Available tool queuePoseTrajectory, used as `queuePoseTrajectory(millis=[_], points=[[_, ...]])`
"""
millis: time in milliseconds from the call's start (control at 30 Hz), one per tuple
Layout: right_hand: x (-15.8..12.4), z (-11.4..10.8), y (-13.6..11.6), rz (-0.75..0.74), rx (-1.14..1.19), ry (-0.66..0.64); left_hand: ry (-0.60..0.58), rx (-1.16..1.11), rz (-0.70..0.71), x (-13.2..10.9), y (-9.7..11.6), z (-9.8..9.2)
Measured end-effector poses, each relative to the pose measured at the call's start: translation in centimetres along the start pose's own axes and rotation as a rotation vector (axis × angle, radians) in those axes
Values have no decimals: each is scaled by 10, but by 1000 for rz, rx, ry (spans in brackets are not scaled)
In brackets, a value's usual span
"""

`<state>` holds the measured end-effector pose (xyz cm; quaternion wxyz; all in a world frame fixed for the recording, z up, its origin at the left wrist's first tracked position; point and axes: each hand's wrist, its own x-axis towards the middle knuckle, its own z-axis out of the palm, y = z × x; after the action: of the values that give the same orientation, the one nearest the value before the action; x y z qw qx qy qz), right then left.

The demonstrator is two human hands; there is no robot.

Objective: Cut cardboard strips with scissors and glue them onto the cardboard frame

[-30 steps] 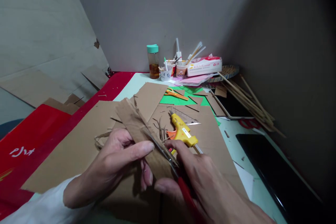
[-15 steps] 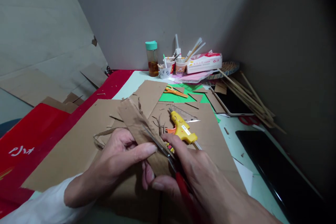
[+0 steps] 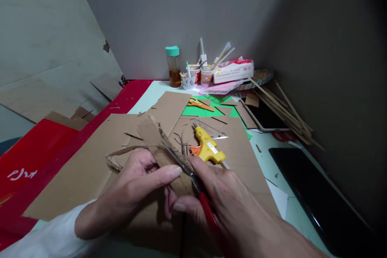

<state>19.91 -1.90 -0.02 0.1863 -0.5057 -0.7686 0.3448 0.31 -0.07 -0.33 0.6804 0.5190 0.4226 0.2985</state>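
Note:
My left hand (image 3: pixel 133 187) pinches a long strip of brown cardboard (image 3: pixel 152 135) between thumb and fingers, holding it raised above the table. My right hand (image 3: pixel 229 213) is closed round the red handles of a pair of scissors (image 3: pixel 187 169). The blades run along the right edge of the strip, their tips pointing away from me. A thin curled offcut (image 3: pixel 121 153) hangs off the strip to the left of my left hand.
Large cardboard sheets (image 3: pixel 87 161) cover the table. A yellow glue gun (image 3: pixel 207 147), clear ruler (image 3: pixel 211 131), orange scissors (image 3: pixel 199 104) and green paper (image 3: pixel 193 111) lie beyond. Bottle (image 3: pixel 173 66), cups (image 3: pixel 196 76), tissue pack (image 3: pixel 234 70), sticks (image 3: pixel 281 109), tablet (image 3: pixel 264 115).
The scissors have advanced further along the cardboard strip, away from me. Both hands keep their grip and have shifted slightly forward.

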Motion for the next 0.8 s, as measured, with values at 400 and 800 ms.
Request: queuePoseTrajectory(millis=[400, 800], points=[[-6, -6, -7, -76, 49, -11, -10, -163, 114, 4, -4, 4], [-20, -1, -7, -94, 13, 61, -146, -274, 115, 10, -4, 4]])
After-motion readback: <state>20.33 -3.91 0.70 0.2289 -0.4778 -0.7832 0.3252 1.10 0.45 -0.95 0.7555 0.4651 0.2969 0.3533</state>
